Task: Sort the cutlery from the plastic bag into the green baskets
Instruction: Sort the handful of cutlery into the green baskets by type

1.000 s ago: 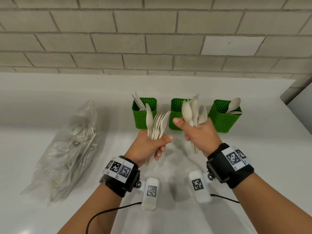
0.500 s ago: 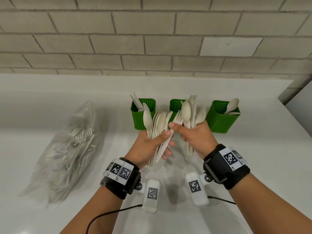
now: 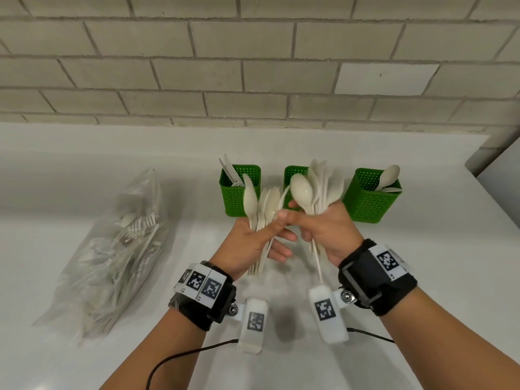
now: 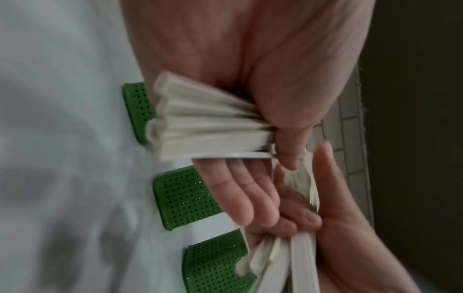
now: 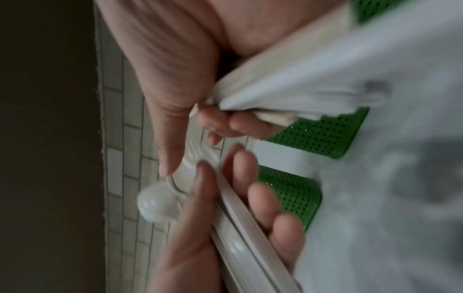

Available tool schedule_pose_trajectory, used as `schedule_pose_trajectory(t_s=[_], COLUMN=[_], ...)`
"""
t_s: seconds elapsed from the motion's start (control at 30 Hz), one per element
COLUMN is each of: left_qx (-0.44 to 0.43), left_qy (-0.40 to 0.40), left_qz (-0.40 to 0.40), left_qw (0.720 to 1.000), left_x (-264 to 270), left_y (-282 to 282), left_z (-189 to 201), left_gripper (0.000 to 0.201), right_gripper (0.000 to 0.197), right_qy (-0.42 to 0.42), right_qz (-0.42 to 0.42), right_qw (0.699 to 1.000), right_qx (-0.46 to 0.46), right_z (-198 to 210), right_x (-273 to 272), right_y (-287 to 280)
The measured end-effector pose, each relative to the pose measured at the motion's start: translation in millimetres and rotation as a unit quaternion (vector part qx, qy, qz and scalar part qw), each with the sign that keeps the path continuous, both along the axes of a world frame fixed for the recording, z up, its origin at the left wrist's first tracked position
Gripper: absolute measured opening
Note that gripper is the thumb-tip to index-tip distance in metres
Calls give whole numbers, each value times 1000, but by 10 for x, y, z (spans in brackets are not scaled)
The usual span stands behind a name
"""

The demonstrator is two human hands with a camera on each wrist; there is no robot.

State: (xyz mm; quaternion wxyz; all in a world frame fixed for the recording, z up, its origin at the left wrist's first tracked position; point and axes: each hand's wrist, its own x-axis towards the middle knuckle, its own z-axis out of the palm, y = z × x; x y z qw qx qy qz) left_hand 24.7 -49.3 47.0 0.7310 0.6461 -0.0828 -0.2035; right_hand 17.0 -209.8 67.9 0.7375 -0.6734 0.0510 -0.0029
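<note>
My left hand [image 3: 270, 235] grips a fanned bundle of pale cutlery [image 3: 260, 209] upright by the handles [image 4: 213, 123], and its lower fingers [image 4: 240, 198] are spread. My right hand [image 3: 309, 223] holds a bunch of spoons [image 3: 318, 187] and its thumb meets the left bundle. Behind them stand three green baskets: the left basket [image 3: 239, 198] holds knives [image 3: 228, 170], the middle basket [image 3: 292, 173] is mostly hidden, and the right basket [image 3: 368, 204] holds spoons [image 3: 389, 175]. The plastic bag [image 3: 112, 249] of cutlery lies at the left.
The white counter [image 3: 436, 249] runs back to a low ledge under a brick wall [image 3: 253, 66]. A grey panel [image 3: 503, 178] stands at the far right edge. Black cables [image 3: 180, 358] trail from both wrist cameras near the front.
The hands have drawn together from a slight gap. Half a second ago my right fingers pinched a fork in the left bundle; now the thumbs touch there.
</note>
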Motion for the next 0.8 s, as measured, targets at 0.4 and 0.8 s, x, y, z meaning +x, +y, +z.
schedule_pose_trajectory(t_s=[0.4,0.8], left_qx=[28,36], left_qy=[-6,-27], left_qz=[48,-39], left_qw=[998,998], left_x=[23,47], left_y=[46,117], left_z=[-43,-46], left_gripper=[20,37], right_gripper=[16,28], right_qy=[-14,43], right_qz=[-95,61], right_qw=[995,997], right_qx=[8,17], right_z=[-41,-38], right_x=[83,-21], right_y=[41,62])
